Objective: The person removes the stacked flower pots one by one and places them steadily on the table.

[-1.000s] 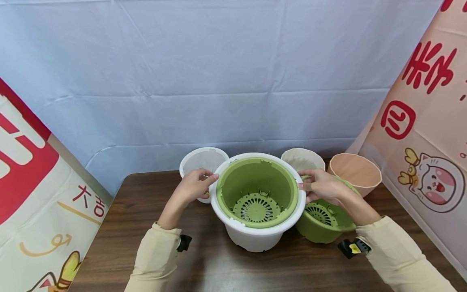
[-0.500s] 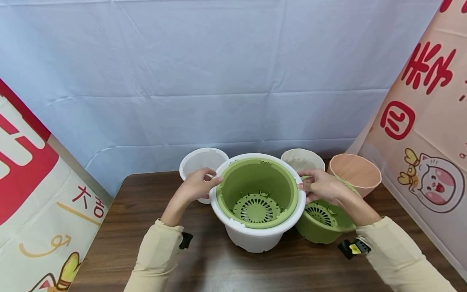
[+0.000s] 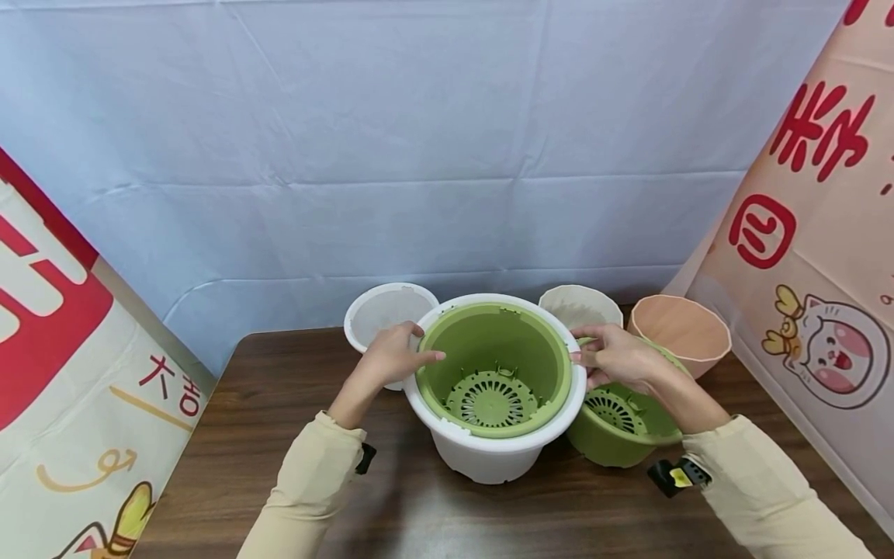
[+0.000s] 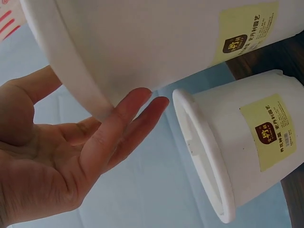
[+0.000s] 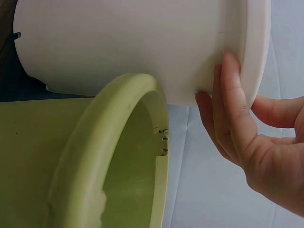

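A large white flowerpot stands at mid-table with a green flowerpot nested inside it; slots pierce the green base. My left hand is at the white pot's left rim, thumb reaching over it toward the green rim. In the left wrist view its fingers lie against the outer wall under the rim. On the opposite side my right hand pinches the white rim, the fingers outside and below the lip, thumb over it.
Behind my left hand stands a smaller white pot. A second green pot sits under my right hand, with a cream pot and a peach pot behind. All stand on a brown wooden table before a pale cloth.
My left hand has shifted slightly right, its thumb sliding from the white rim's edge further inward over the green rim. The right hand and the pots have stayed in place.
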The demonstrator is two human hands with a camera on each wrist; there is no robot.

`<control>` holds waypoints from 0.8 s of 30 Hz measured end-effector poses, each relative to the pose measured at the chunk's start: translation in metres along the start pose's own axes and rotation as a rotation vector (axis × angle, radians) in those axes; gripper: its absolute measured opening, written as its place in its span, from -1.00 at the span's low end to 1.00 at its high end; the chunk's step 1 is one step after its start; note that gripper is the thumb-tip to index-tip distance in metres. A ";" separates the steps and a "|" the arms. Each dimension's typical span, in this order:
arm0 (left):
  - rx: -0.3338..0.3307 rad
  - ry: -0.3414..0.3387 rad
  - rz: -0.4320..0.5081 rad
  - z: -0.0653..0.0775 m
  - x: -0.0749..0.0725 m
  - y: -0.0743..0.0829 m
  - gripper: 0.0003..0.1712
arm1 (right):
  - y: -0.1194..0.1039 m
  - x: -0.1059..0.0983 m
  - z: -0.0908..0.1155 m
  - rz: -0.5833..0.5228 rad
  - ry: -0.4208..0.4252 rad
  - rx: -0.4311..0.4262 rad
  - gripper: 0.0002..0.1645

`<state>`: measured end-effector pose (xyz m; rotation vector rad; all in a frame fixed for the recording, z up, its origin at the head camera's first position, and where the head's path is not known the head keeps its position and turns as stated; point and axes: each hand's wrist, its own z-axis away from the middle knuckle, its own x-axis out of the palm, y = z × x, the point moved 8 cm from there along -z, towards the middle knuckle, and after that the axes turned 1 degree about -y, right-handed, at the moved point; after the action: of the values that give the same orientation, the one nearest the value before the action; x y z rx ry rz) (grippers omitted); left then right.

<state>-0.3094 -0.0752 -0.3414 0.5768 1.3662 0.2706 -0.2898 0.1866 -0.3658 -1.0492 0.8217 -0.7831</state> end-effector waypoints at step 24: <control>-0.081 0.064 -0.176 0.001 0.008 0.009 -0.31 | 0.000 0.000 0.001 -0.002 0.001 0.002 -0.40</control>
<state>-0.3056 -0.0641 -0.3432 0.3804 1.4516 0.2015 -0.2892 0.1864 -0.3657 -1.0479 0.8205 -0.7856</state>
